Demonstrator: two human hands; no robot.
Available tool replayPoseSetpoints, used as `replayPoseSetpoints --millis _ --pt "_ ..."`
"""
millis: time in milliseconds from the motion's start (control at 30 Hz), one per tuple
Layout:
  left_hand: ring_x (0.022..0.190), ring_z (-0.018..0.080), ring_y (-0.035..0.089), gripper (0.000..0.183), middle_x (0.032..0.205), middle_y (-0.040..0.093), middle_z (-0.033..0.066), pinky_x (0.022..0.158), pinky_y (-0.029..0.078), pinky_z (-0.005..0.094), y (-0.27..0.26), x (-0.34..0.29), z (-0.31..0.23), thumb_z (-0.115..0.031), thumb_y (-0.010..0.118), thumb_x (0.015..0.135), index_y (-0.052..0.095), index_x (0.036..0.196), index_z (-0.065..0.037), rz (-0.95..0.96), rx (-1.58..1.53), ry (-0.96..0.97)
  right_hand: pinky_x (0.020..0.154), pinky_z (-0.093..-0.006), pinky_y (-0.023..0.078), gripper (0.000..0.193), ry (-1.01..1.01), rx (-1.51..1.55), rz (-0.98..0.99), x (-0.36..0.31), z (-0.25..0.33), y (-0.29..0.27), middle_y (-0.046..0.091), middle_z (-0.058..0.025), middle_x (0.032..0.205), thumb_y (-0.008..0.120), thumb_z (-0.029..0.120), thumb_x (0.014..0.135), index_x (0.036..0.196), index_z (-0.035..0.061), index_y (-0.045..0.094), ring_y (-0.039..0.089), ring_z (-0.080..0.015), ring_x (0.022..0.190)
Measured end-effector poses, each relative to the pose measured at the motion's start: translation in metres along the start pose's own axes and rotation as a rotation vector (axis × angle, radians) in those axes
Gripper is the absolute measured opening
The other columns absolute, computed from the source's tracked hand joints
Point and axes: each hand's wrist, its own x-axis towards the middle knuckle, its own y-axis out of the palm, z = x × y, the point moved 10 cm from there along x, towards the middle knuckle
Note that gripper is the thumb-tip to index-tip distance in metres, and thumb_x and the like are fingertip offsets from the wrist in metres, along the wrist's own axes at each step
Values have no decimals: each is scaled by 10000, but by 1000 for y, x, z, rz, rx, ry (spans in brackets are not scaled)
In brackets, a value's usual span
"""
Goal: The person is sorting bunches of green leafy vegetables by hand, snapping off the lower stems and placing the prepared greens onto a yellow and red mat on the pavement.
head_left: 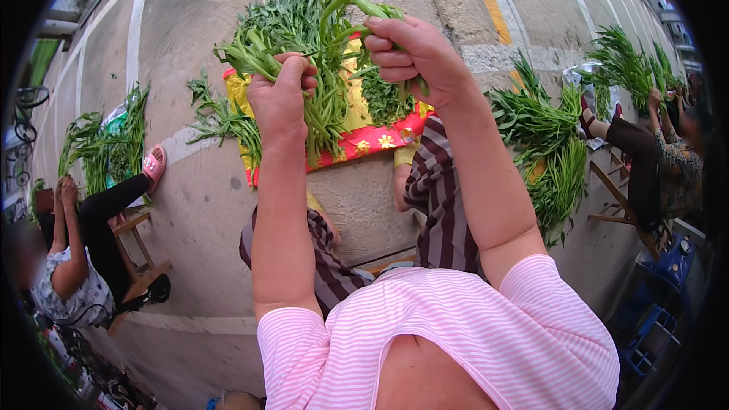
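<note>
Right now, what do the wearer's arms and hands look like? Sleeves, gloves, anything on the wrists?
Left hand and right hand: no gloves. Short sleeves, pink and white, finely striped; forearms bare. No watch or bracelet visible.

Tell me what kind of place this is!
Probably outdoors, maybe a parking lot or street used as a workspace. The hard pavement has white stripes and a yellow stripe, and leafy greens lie in heaps at ground level.
</note>
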Motion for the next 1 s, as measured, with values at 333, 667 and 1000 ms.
replayPoseSetpoints --millis 333,667,1000 --pt "577 63 575 124 809 687 65 500 424 191 14 2 -6 -106 685 852 675 951 -32 203 59 -48 394 -158 256 123 -259 332 -126 -13 45 -48 449 27 742 535 114 932 840 79 462 346 -2 511" --pt "1005 109 598 266 1153 660 57 847 486 267 76 -33 25 -173 677 872 667 1077 -3 502 154 -173 405 -160 287 119 -429 247 -362 -30 64 -72 471 4 766 549 108 931 855 66 467 355 -11 512" --pt "939 184 660 207 1034 686 123 838 532 327 83 -40 43 -120 658 882 643 1069 -33 557 21 -337 395 -188 263 159 -384 257 -432 -32 59 -72 469 35 668 572 108 879 750 109 477 363 -11 481"
